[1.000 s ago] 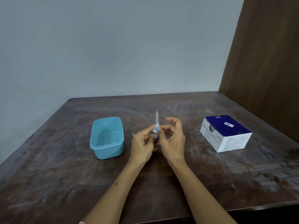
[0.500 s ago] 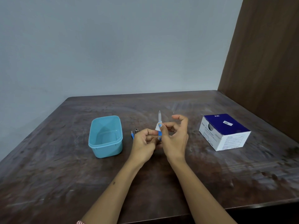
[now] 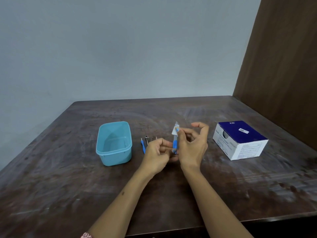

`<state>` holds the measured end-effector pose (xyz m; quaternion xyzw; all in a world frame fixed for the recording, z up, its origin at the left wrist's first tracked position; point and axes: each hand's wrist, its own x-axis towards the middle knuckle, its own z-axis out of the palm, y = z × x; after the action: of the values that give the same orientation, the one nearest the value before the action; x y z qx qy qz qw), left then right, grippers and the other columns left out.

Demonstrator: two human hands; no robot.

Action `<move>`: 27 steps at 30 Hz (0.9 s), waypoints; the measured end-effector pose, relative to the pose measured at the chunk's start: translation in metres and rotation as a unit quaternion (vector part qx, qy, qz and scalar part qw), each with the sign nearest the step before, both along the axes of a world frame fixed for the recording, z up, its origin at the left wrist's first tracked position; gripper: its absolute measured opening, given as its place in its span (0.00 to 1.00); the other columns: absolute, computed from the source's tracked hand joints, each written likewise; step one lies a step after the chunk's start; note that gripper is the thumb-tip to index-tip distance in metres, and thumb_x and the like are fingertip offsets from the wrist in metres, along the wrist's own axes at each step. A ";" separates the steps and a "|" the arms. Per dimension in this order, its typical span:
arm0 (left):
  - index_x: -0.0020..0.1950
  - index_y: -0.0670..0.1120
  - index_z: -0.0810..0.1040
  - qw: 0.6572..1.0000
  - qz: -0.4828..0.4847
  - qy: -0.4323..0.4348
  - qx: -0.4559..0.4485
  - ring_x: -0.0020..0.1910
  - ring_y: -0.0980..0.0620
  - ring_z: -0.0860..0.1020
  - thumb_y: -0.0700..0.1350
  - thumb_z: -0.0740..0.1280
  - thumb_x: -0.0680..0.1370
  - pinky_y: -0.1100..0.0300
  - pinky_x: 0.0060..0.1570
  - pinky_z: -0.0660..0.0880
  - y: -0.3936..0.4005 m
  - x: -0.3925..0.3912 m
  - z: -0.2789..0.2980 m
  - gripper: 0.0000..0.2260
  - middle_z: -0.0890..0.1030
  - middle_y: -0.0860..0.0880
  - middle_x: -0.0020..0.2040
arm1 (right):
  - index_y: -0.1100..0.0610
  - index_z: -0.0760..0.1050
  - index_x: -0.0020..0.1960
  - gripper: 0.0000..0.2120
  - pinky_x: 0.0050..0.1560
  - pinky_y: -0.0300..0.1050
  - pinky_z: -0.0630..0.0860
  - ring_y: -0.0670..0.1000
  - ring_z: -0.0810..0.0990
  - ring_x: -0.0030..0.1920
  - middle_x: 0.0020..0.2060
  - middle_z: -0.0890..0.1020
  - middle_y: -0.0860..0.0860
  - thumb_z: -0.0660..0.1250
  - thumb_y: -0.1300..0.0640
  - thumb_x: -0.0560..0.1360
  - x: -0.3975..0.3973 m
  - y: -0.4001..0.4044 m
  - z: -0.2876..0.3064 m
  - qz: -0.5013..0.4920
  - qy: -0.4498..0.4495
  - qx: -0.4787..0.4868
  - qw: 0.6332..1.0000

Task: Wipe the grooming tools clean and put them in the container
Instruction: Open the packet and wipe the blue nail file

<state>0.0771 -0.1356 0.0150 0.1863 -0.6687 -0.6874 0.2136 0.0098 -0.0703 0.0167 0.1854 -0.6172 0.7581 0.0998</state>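
Note:
My left hand (image 3: 158,155) grips the lower end of a blue-handled grooming tool (image 3: 174,145), held upright above the table. My right hand (image 3: 192,146) pinches a small white wipe (image 3: 175,130) around the tool's upper metal part, with the other fingers spread. To the left stands a light blue plastic container (image 3: 114,143) with nothing visible in it. Between it and my left hand lie another blue-handled tool (image 3: 142,146) and a few small metal tools (image 3: 147,139), partly hidden by my left hand.
A blue and white box of alcohol swabs (image 3: 240,140) sits on the right of the dark wooden table (image 3: 68,186). A grey wall runs behind the table and a brown wooden panel (image 3: 283,66) borders its right side.
My right hand has slid the wipe up the tool toward its tip. My left hand has shifted a little, so more tools lying on the table now show.

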 end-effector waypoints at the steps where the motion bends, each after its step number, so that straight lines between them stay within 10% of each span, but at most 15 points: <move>1: 0.45 0.36 0.75 1.000 -0.004 -0.002 -0.001 0.32 0.55 0.82 0.28 0.62 0.76 0.66 0.33 0.79 0.000 0.000 0.000 0.05 0.81 0.43 0.37 | 0.53 0.65 0.51 0.16 0.37 0.37 0.77 0.45 0.81 0.37 0.34 0.83 0.48 0.70 0.66 0.72 0.000 0.000 0.001 -0.005 0.002 -0.001 1.000; 20: 0.45 0.42 0.78 0.988 0.127 0.074 0.054 0.29 0.57 0.81 0.30 0.64 0.75 0.65 0.31 0.77 -0.011 -0.001 0.000 0.08 0.84 0.51 0.32 | 0.59 0.83 0.45 0.10 0.41 0.40 0.80 0.44 0.81 0.39 0.42 0.84 0.50 0.68 0.71 0.70 -0.003 -0.012 -0.019 0.030 0.211 0.165 0.963; 27: 0.50 0.40 0.77 0.992 0.098 0.057 0.048 0.30 0.58 0.80 0.29 0.64 0.75 0.66 0.30 0.76 -0.008 0.000 0.000 0.09 0.83 0.49 0.35 | 0.60 0.81 0.47 0.11 0.44 0.26 0.73 0.43 0.79 0.42 0.41 0.83 0.51 0.67 0.72 0.69 0.000 -0.009 -0.015 -0.015 0.246 0.145 0.958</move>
<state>0.0773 -0.1434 0.0155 0.2219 -0.6004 -0.7036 0.3084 0.0098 -0.0793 0.0015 0.3697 -0.6798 0.5895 0.2316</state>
